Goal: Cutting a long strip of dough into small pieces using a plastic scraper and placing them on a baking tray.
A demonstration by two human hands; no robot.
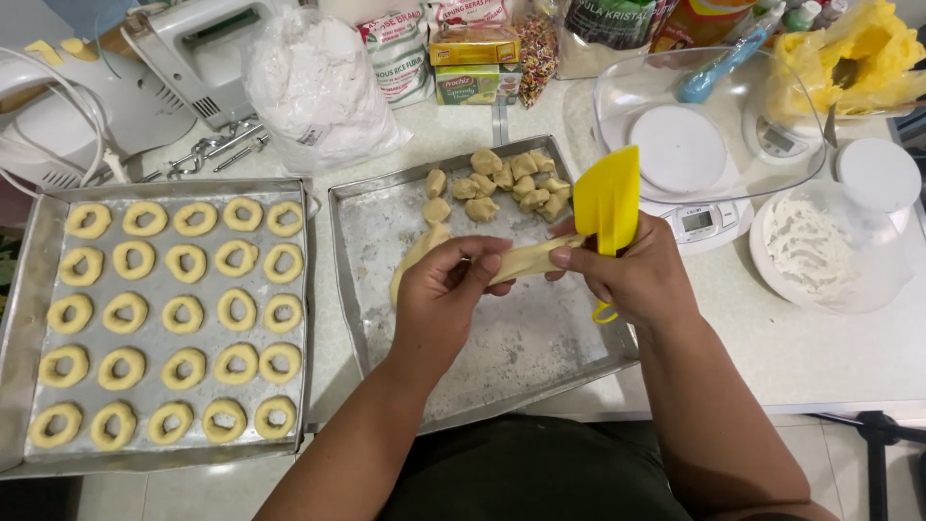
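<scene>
While left hand point(446, 289) and right hand point(632, 275) pinch a dough strip point(526, 259) between them, right also grips a yellow scraper point(608, 200). Floured tray point(386, 318) below holds dough pieces point(502, 178); left tray point(29, 289) holds dough rings point(174, 314). Bowl point(858, 289) of flour on bench point(772, 357).

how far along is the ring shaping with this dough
Well along: the left tray holds rows of shaped dough rings. In hand: left hand and right hand, which also grips a yellow scraper, hold a dough strip. Left: cut dough pieces on the floured tray.
</scene>
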